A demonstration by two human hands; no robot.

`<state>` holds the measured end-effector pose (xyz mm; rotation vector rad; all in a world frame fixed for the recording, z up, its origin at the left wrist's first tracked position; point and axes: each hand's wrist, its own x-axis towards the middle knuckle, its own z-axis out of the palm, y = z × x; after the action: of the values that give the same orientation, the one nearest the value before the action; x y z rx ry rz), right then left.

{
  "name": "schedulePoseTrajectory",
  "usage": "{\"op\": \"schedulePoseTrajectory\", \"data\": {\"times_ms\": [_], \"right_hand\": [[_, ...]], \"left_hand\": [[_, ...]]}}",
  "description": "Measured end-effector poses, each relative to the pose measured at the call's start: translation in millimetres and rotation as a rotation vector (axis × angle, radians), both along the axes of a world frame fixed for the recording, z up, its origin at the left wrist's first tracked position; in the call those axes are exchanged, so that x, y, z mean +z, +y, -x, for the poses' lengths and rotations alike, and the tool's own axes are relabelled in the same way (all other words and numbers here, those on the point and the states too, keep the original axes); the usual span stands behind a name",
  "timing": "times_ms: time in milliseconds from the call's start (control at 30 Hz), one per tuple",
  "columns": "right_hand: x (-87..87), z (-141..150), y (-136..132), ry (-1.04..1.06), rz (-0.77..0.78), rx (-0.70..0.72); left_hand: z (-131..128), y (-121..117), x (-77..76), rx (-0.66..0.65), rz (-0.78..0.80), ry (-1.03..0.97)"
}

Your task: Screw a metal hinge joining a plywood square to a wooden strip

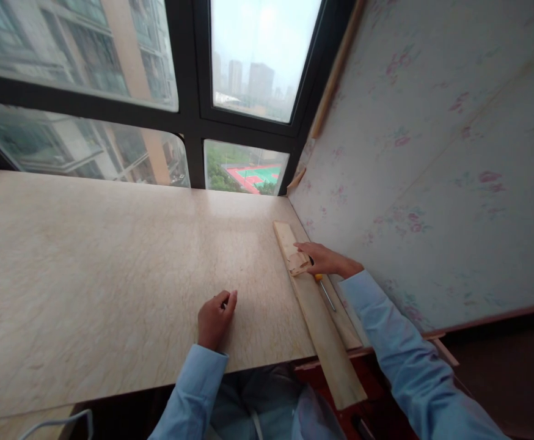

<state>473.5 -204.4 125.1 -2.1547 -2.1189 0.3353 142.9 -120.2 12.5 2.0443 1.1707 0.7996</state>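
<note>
My left hand rests on the pale marbled ledge with its fingers curled in. Whatever those fingers hold, if anything, is hidden. Across a long wooden plank, my right hand has its thumb and fingers closed around a small wooden block on the plank's upper face. A screwdriver lies at the plank's right side, just below that hand; its yellow handle is partly covered. The plank's near end sticks out past the ledge's front edge.
A dark window frame borders the ledge at the back. On the right rises a wall with flowered paper. A white cable hangs at the lower left. My legs are below the front edge.
</note>
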Motion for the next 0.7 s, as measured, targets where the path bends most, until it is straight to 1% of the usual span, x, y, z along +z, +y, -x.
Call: {"op": "schedulePoseTrajectory", "data": {"times_ms": [133, 200, 267, 367, 467, 600, 700], "right_hand": [[13.7, 18.9, 17.7, 0.044, -0.035, 0.148], [15.9, 31.5, 29.6, 0.049, -0.031, 0.208], [13.7, 45.1, 40.9, 0.026, -0.022, 0.247], [1.7, 65.5, 54.0, -0.050, -0.003, 0.296], [-17.8, 82.0, 60.9, -0.126, 0.033, 0.329], [-42.5, 92.6, 61.1, -0.164, 0.086, 0.324], [-50.4, 96.3, 54.6, -0.151, 0.029, 0.319]], "left_hand": [[-0.1, -0.3, 0.8, -0.005, -0.006, -0.007], [-0.1, -0.2, 1.1, -0.003, -0.004, -0.009], [-0.2, -0.1, 1.4, -0.003, 0.000, -0.010], [-0.4, 0.0, 1.5, -0.007, 0.010, -0.007], [-0.6, -0.2, 1.4, -0.004, 0.012, -0.003], [-0.9, -0.4, 1.0, 0.000, 0.012, 0.006], [-1.1, -0.6, 0.9, 0.002, 0.011, 0.008]]}}
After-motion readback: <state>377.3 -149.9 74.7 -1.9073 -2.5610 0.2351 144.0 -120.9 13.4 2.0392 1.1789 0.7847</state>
